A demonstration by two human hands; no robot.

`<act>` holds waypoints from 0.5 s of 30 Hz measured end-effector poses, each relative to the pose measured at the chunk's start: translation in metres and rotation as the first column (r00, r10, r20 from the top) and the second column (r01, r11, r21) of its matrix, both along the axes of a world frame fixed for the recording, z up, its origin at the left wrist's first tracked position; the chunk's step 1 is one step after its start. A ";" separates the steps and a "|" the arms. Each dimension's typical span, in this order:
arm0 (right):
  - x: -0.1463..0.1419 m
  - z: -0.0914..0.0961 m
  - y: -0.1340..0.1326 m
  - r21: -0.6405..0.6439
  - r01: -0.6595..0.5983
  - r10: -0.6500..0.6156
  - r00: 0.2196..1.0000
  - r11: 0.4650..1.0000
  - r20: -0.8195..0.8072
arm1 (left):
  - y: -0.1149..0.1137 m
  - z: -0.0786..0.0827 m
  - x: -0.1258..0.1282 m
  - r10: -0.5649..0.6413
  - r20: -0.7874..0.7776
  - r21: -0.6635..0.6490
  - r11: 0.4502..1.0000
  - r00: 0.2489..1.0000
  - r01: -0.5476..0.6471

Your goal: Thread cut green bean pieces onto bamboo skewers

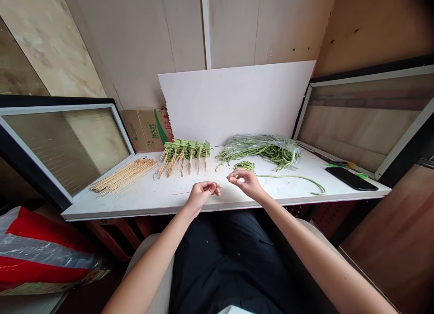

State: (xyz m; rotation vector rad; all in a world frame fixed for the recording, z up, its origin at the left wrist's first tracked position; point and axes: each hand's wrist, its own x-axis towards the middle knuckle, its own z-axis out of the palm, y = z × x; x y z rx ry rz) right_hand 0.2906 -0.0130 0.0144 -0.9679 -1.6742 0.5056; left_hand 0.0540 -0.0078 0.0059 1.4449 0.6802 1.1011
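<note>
My left hand (204, 194) is closed around a thin bamboo skewer (181, 193), whose tip pokes out to the right past the fingers. A small bit of green shows at those fingertips. Just to the right, my right hand (247, 183) pinches what looks like a short piece of long bean between thumb and fingers; most of it is hidden. Behind that hand lies a small pile of cut bean pieces (244, 165). One whole long bean (291, 176) stretches rightward along the white table (142, 201) and curls at its end.
Skewered beans (186, 147) are stacked at the back, sticks toward me. Loose bamboo skewers (124, 174) lie at left. A clear plastic bag (262, 144) holds more long beans. A phone (351, 178) rests at right; a cardboard box (142, 130) stands behind. Framed glass panels flank the table.
</note>
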 end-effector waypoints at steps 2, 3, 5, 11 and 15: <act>0.015 -0.006 0.006 0.033 0.176 -0.179 0.972 0.984 0.153 | 0.002 -0.001 -0.001 -0.012 0.016 -0.092 0.996 1.000 0.013; 0.022 -0.011 0.010 0.046 0.247 -0.251 0.941 0.968 0.228 | 0.003 -0.002 -0.002 -0.023 0.023 -0.127 0.992 0.999 0.026; 0.033 -0.022 0.016 0.068 0.332 -0.334 0.871 0.941 0.360 | 0.003 -0.004 -0.002 -0.053 0.031 -0.165 0.985 0.998 0.058; 0.040 -0.045 0.022 0.130 0.365 -0.375 0.756 0.922 0.537 | 0.002 -0.004 -0.002 -0.092 -0.016 -0.137 0.987 0.996 0.089; 0.036 -0.042 0.017 0.152 0.393 -0.408 0.732 0.907 0.545 | 0.005 -0.004 -0.002 -0.008 -0.114 -0.004 1.000 0.993 0.008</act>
